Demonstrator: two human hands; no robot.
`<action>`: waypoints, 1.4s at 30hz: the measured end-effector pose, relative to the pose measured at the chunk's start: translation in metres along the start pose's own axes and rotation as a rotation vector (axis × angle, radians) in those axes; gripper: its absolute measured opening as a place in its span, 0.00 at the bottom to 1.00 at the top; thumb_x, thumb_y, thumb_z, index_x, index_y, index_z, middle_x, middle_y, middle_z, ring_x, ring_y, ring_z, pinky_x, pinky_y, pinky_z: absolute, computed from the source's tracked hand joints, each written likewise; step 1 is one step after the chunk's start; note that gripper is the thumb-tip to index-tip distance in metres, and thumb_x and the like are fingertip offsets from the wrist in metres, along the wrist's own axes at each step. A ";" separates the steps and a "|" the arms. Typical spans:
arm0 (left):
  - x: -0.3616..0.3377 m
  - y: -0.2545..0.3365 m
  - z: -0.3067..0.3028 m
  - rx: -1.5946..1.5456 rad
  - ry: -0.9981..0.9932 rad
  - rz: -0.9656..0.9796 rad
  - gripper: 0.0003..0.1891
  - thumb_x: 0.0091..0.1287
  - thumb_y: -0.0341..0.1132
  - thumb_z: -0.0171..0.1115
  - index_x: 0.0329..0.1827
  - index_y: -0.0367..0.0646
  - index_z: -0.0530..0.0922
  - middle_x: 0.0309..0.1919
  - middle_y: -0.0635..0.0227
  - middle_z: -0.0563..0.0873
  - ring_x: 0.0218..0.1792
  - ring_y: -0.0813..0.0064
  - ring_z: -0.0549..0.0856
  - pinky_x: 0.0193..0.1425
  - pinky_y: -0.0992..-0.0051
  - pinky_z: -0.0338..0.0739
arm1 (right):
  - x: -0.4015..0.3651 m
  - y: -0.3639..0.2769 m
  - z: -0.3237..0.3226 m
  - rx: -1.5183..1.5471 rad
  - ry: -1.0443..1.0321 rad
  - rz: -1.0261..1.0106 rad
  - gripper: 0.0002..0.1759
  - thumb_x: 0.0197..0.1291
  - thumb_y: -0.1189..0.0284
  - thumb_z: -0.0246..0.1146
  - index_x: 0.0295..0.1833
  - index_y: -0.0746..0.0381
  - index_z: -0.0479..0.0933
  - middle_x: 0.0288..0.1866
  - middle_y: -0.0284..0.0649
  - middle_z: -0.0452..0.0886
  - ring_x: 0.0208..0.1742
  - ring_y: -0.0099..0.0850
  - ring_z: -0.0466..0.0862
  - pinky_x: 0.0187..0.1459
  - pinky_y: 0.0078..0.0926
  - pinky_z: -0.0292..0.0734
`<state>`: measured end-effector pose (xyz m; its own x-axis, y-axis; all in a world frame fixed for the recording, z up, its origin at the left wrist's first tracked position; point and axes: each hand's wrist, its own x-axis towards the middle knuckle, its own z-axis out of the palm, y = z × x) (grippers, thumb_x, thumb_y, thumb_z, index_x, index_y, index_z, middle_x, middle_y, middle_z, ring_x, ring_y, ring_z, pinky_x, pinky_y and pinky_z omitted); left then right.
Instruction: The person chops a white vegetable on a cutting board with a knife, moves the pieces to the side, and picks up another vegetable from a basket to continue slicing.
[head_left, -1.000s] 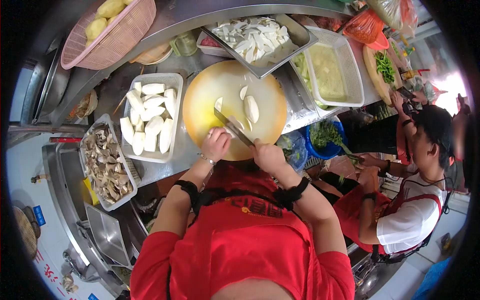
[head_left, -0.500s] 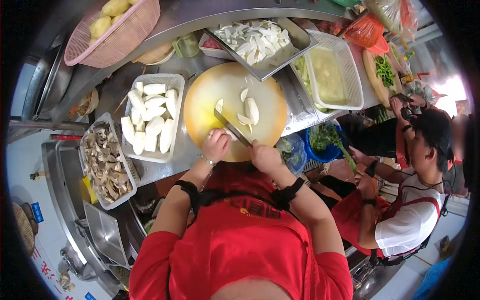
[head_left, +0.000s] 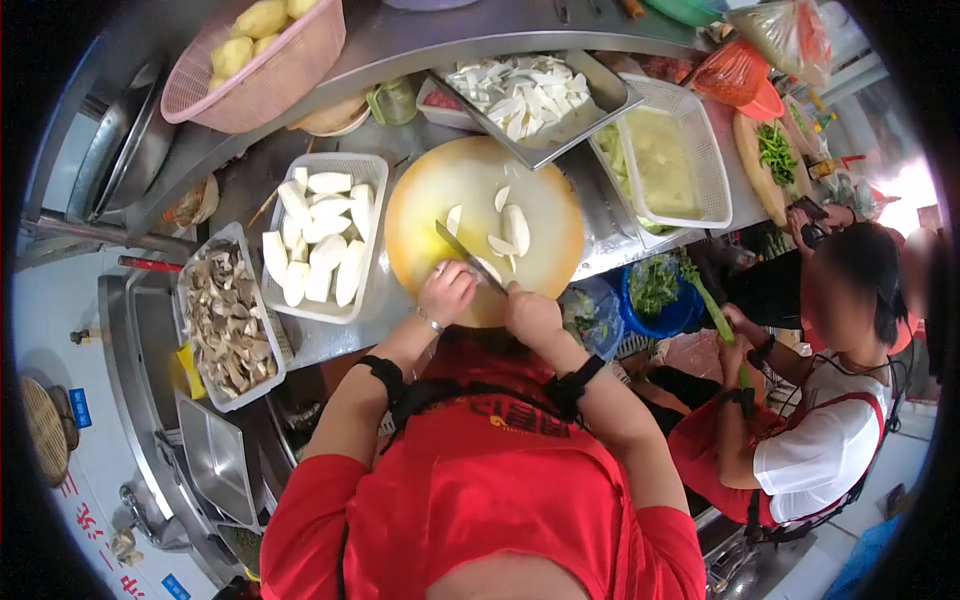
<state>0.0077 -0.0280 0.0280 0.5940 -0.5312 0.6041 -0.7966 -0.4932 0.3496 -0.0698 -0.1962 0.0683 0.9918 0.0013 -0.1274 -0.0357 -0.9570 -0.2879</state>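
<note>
One white piece [head_left: 488, 269] is seen against the knife [head_left: 457, 243], beside the bent left fingers [head_left: 457, 271]; whether it is held cannot be told. The handle is clasped by closed right fingers [head_left: 519, 297]. Beyond both, slices [head_left: 501, 245] are spread on the board [head_left: 418, 190]; left of both, chunks [head_left: 325, 228] are heaped in a basket [head_left: 322, 314].

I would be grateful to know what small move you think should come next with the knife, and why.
I would probably curl the left hand's fingertips back slightly before moving the knife: they sit close beside its blade, while the right hand grips its handle over the round board.
</note>
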 end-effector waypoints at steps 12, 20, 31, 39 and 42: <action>0.011 0.001 0.003 -0.064 -0.409 -0.661 0.07 0.58 0.32 0.58 0.39 0.47 0.80 0.39 0.63 0.81 0.38 0.62 0.82 0.38 0.66 0.77 | -0.021 0.026 -0.025 0.089 -0.029 0.123 0.15 0.62 0.61 0.51 0.37 0.63 0.71 0.23 0.53 0.79 0.26 0.50 0.82 0.28 0.47 0.77; -0.006 -0.004 -0.008 -0.133 0.019 -0.190 0.06 0.54 0.28 0.65 0.35 0.41 0.80 0.38 0.62 0.80 0.37 0.62 0.81 0.41 0.68 0.76 | -0.025 0.017 -0.026 0.081 -0.048 0.084 0.13 0.62 0.63 0.52 0.36 0.63 0.70 0.21 0.52 0.79 0.24 0.49 0.81 0.25 0.45 0.77; -0.021 -0.015 0.004 -0.142 -0.027 -0.174 0.05 0.57 0.29 0.63 0.36 0.44 0.78 0.40 0.66 0.79 0.38 0.63 0.80 0.41 0.68 0.76 | -0.019 0.007 -0.010 0.025 -0.102 0.034 0.10 0.59 0.66 0.53 0.36 0.64 0.69 0.21 0.49 0.79 0.23 0.45 0.82 0.24 0.43 0.77; -0.026 -0.011 0.004 -0.146 -0.005 -0.219 0.04 0.57 0.28 0.62 0.34 0.43 0.77 0.39 0.64 0.78 0.38 0.61 0.79 0.41 0.68 0.75 | -0.021 -0.001 -0.024 -0.005 -0.086 0.003 0.11 0.59 0.66 0.52 0.34 0.63 0.69 0.21 0.49 0.79 0.22 0.44 0.82 0.23 0.42 0.77; -0.019 -0.014 0.002 -0.166 -0.027 -0.193 0.05 0.57 0.28 0.63 0.35 0.42 0.77 0.39 0.64 0.78 0.38 0.61 0.79 0.40 0.68 0.75 | -0.014 0.002 -0.015 0.017 -0.060 0.017 0.12 0.61 0.65 0.51 0.34 0.63 0.69 0.20 0.47 0.79 0.21 0.43 0.82 0.23 0.40 0.77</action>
<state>0.0077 -0.0125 0.0108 0.7380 -0.4573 0.4962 -0.6742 -0.4688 0.5707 -0.0821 -0.2027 0.0840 0.9820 0.0030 -0.1889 -0.0550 -0.9520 -0.3010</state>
